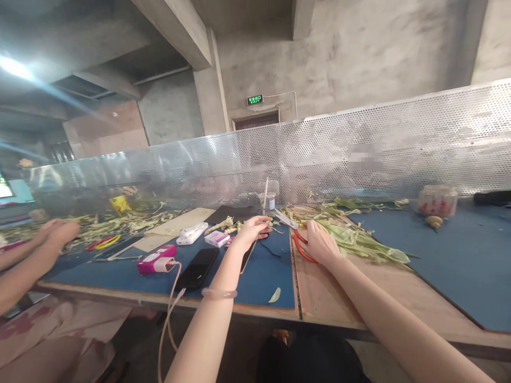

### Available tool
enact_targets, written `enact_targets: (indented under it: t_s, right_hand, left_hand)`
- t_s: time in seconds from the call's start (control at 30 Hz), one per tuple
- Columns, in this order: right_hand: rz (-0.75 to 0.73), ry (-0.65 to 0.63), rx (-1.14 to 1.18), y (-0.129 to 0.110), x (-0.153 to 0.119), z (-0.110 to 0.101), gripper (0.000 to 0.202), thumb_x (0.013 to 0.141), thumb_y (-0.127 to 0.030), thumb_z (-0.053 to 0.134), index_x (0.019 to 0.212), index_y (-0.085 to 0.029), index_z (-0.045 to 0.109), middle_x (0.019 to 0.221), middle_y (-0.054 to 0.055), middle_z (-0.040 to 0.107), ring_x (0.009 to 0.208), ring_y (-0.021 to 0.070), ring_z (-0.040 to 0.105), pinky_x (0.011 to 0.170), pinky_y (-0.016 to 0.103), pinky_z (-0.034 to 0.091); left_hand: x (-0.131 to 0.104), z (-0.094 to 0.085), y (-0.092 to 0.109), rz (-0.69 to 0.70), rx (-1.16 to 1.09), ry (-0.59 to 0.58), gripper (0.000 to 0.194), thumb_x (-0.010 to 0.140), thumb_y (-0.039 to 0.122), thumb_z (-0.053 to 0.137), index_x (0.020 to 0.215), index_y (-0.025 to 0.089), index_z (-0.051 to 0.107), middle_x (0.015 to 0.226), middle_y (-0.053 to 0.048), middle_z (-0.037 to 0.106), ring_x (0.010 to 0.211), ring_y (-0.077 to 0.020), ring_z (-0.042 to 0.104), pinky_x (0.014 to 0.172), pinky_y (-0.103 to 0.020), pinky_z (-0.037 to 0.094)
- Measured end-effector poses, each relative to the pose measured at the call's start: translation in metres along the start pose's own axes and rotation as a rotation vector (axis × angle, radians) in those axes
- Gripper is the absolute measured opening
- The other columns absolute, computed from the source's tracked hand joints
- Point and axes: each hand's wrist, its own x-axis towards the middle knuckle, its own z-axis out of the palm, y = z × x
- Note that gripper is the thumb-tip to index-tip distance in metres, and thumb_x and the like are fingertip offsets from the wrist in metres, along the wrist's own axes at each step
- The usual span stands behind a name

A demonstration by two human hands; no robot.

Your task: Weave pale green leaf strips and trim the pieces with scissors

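Right hand (321, 243) is gripping scissors (294, 224) at one o'clock, probably stiff, best held by loops (300, 252); left hand (254, 230) is curling at twelve, contents unclear.

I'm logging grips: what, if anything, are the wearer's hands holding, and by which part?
The right hand holds the scissors by their handles. Whether the left hand holds anything cannot be told.

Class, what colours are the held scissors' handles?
The handles are orange-red and yellow, as the head view shows.
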Motion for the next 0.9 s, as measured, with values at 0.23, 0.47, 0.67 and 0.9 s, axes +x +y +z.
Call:
enact_targets:
  t_s: [0.23, 0.47, 0.67, 0.9]
  right_hand:
    - [0.149, 0.363, 0.379, 0.000, 0.002, 0.001, 0.053, 0.081, -0.052, 0.035, 0.117, -0.014, 0.028, 0.114, 0.016, 0.043, 0.106, 0.0251, 0.043, 0.084, 0.035, 0.037]
    - [0.835, 0.407, 0.976, 0.027, 0.011, 0.008, 0.051, 0.080, -0.060, 0.021, 0.115, -0.022, 0.025, 0.106, 0.012, 0.049, 0.089, 0.0222, 0.052, 0.071, 0.034, 0.044]
    - [1.058, 0.283, 1.226, 0.062, 0.020, 0.018, 0.058, 0.082, -0.051, -0.005, 0.118, -0.021, 0.029, 0.086, 0.011, 0.055, 0.077, 0.0250, 0.054, 0.059, 0.036, 0.042]
    - [0.926, 0.232, 1.036, 0.061, 0.020, 0.014, 0.059, 0.080, -0.051, -0.009, 0.120, -0.023, 0.022, 0.084, 0.010, 0.055, 0.069, 0.0227, 0.056, 0.056, 0.035, 0.043]
  left_hand:
    - [-0.003, 0.001, 0.004, -0.032, -0.011, -0.028, 0.027, 0.074, 0.026, 0.059, 0.100, 0.017, 0.060, 0.095, -0.009, 0.063, 0.076, -0.0115, 0.062, 0.070, -0.025, 0.049]
    - [-0.001, 0.001, 0.002, -0.053, -0.077, -0.079, 0.034, 0.071, 0.025, 0.064, 0.103, 0.015, 0.058, 0.097, -0.011, 0.062, 0.079, -0.0137, 0.061, 0.069, -0.027, 0.049]
    - [0.002, 0.000, -0.006, -0.052, -0.010, -0.083, 0.033, 0.066, 0.026, 0.068, 0.096, 0.016, 0.058, 0.089, -0.009, 0.063, 0.075, -0.0121, 0.060, 0.068, -0.025, 0.048]
    - [-0.001, 0.000, -0.005, -0.043, 0.137, -0.056, 0.029, 0.068, 0.036, 0.064, 0.088, 0.015, 0.062, 0.099, -0.011, 0.062, 0.083, -0.0157, 0.060, 0.067, -0.025, 0.046]
